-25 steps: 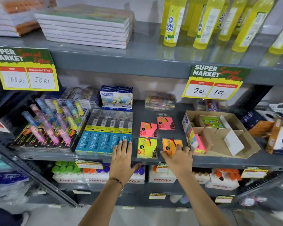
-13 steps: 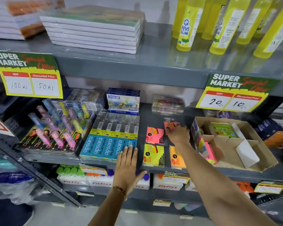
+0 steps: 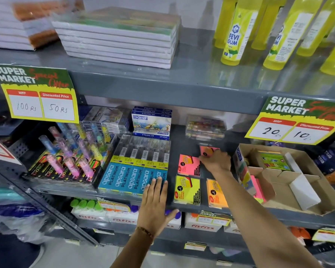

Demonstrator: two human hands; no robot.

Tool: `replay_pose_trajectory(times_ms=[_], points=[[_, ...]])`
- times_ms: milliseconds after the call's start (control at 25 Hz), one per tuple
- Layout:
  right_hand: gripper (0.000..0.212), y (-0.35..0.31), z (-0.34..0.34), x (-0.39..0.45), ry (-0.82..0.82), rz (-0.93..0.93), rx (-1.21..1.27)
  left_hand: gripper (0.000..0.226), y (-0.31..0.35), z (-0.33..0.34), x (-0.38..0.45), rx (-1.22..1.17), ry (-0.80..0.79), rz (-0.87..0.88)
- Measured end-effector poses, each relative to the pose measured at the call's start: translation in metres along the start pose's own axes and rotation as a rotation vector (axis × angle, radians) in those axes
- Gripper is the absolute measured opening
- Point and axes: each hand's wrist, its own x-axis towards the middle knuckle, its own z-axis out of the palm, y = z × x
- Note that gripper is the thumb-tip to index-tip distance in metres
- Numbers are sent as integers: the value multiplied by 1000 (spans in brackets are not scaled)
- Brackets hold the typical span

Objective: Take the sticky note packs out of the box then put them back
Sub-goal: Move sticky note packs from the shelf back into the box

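Several sticky note packs lie on the grey middle shelf point(image 3: 184, 149): a pink pack point(image 3: 189, 165), a yellow pack point(image 3: 187, 190), an orange pack point(image 3: 217, 193) and, at the back, a pink-orange pack point(image 3: 208, 150). My right hand point(image 3: 216, 161) rests on that back pack, fingers curled over its near edge. The open cardboard box point(image 3: 306, 194) stands to the right, with a green pack point(image 3: 274, 161) inside and pink packs point(image 3: 258, 188) at its left side. My left hand point(image 3: 155, 206) lies flat, fingers apart, at the shelf's front edge.
Blue Apsara pencil boxes point(image 3: 133, 176) lie under my left fingertips. Pens in a display tray point(image 3: 66, 161) stand at the left, a DOMS pastel box point(image 3: 151, 121) at the back. Yellow glue bottles point(image 3: 234, 31) and stacked books point(image 3: 116, 35) fill the upper shelf. Price signs point(image 3: 296, 120) hang from its edge.
My right hand left the orange pack at the front and reached to the back pink-orange pack, closing on it. My left hand stayed at the shelf edge.
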Motion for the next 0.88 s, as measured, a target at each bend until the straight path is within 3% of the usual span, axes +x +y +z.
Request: replay_pose_trajectory(times_ms=[240,880], points=[[84,-40,29,-44,-37,-85,-30,90,1,-5,-3,3,-1,4],[94,-51,43,-60,-59,-14,-52,94,-1,-6,1,-18,-69,28]])
